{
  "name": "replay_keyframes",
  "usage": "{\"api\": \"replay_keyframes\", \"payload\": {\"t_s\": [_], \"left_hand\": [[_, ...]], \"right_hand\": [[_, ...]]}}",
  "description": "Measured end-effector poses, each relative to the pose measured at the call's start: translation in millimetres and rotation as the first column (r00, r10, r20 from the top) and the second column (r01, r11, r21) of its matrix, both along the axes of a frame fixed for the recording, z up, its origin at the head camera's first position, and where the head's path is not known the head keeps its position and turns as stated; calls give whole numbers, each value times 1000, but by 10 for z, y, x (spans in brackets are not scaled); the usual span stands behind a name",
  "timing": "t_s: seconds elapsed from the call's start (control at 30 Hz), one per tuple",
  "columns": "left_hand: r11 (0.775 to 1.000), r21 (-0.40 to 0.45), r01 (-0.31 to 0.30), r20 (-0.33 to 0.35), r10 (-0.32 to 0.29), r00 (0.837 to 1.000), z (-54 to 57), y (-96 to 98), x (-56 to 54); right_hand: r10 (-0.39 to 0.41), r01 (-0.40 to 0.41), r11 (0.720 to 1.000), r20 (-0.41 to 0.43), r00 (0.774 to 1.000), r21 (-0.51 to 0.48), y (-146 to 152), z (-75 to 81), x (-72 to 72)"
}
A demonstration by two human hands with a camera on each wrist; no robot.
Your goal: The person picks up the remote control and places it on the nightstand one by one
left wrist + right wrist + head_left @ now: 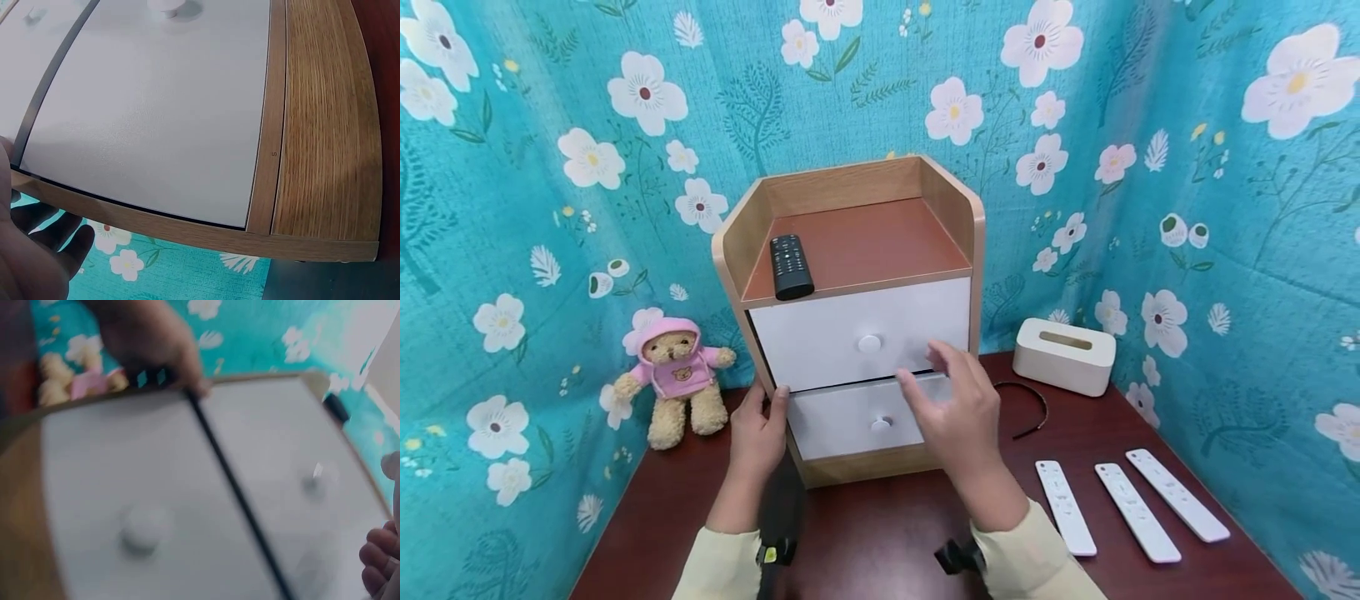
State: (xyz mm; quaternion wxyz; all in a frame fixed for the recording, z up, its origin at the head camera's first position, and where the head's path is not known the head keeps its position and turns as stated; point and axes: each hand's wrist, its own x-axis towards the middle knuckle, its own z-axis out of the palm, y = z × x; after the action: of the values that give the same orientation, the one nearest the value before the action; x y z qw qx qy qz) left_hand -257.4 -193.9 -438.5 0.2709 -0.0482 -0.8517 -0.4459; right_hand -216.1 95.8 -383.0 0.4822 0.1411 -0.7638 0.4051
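Note:
A small wooden cabinet stands on the table, with a white upper drawer and a white lower drawer, both closed. Each drawer has a round knob; the upper knob is in plain sight. My left hand holds the cabinet's left side edge, thumb at the front and fingers along the outer side; the left wrist view shows the fingers beside the side panel. In front of the drawers' right part hovers my right hand, fingers apart and slightly bent, holding nothing. Motion blurs the right wrist view.
A black remote lies on the cabinet's top shelf. Left of the cabinet sits a teddy bear in a pink hoodie. To the right are a white tissue box, a thin dark headband and three white remotes, one nearest my right sleeve.

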Motion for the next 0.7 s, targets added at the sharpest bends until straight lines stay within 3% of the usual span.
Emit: {"api": "replay_keyframes", "payload": {"t_s": [0.1, 0.17, 0.27, 0.53, 0.6, 0.7], "left_hand": [[1000, 0, 2, 1, -2, 1000, 12, 21, 15], [1000, 2, 6, 4, -6, 1000, 15, 31, 22], [1000, -6, 5, -9, -5, 1000, 12, 31, 18], [1000, -4, 1, -44, -1, 999, -14, 27, 14], [1000, -2, 1, -43, -1, 999, -16, 28, 15], [1000, -6, 2, -37, -3, 999, -17, 27, 12]], "right_hand": [[-29, 39, 998, 219, 975, -43, 215, -235, 69], [-55, 73, 997, 359, 932, -39, 360, -385, 108], [-109, 122, 992, 499, 860, 5, 578, -626, 154], [-272, 245, 960, 646, 713, 134, 1153, -1156, 402], [-300, 271, 951, 649, 699, 148, 1258, -1240, 472], [-323, 314, 940, 634, 703, 131, 1371, -1335, 576]]}}
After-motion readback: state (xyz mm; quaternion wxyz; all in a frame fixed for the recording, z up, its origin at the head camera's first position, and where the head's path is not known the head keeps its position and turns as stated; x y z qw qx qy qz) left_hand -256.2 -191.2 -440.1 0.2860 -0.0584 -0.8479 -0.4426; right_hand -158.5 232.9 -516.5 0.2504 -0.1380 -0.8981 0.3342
